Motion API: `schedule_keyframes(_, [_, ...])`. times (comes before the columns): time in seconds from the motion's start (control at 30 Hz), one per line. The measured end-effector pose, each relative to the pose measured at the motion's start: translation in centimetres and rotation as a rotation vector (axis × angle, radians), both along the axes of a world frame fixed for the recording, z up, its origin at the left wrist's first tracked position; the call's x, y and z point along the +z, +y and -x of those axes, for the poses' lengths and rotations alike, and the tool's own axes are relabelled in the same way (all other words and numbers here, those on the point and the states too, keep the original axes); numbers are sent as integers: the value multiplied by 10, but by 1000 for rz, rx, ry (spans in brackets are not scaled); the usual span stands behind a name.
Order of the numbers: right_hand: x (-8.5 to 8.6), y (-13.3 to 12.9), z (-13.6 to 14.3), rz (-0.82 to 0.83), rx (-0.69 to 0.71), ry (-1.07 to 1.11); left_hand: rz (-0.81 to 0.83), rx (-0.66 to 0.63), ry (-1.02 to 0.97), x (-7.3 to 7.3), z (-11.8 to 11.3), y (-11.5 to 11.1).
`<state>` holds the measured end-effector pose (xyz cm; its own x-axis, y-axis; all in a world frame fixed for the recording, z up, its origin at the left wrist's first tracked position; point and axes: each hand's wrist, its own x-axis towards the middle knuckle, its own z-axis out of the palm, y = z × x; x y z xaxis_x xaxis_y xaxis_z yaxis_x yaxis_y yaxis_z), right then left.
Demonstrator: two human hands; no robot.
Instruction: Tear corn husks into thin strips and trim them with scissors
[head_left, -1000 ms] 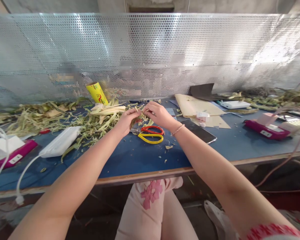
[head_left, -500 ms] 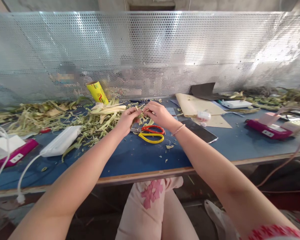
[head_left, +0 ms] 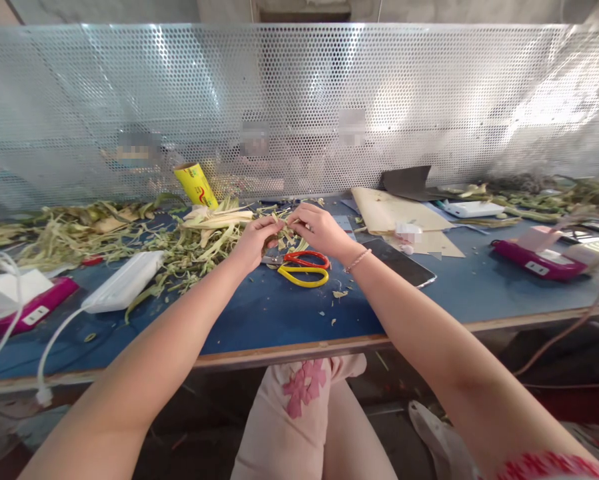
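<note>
My left hand (head_left: 257, 241) and my right hand (head_left: 320, 229) meet above the blue table, fingertips pinched close together. Between them is a small bit of pale dried plant strip (head_left: 280, 225), mostly hidden by the fingers. Just below the hands lie scissors (head_left: 304, 269) with one red and one yellow handle loop, their blades partly behind my left hand. To the left of my left hand spreads a heap of dry greenish husk strips (head_left: 199, 243). By my right wrist, a dark phone or tablet (head_left: 399, 262) lies flat, partly covered by the forearm.
A yellow tube (head_left: 196, 185) stands tilted near the perforated metal screen (head_left: 299, 87). A white power strip (head_left: 124, 281) with a cable and a magenta block (head_left: 34, 310) lie at left. Cardboard (head_left: 396, 210), a white case (head_left: 408, 232) and another magenta block (head_left: 539, 260) are at right.
Both hands stay pinched together in nearly the same place, with only slight finger movement. The view has shifted very slightly; the scissors and heap lie as before.
</note>
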<state>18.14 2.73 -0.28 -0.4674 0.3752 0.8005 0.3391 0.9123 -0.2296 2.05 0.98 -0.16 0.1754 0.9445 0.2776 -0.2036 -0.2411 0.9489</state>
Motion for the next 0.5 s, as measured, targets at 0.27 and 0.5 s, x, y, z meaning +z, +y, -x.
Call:
schedule_keyframes(0.27, [0, 0, -1, 14, -4, -9, 94, -97, 91, 0, 2, 0])
schedule_keyframes(0.5, [3, -1, -2, 10, -10, -2, 138, -145, 40, 3, 6, -1])
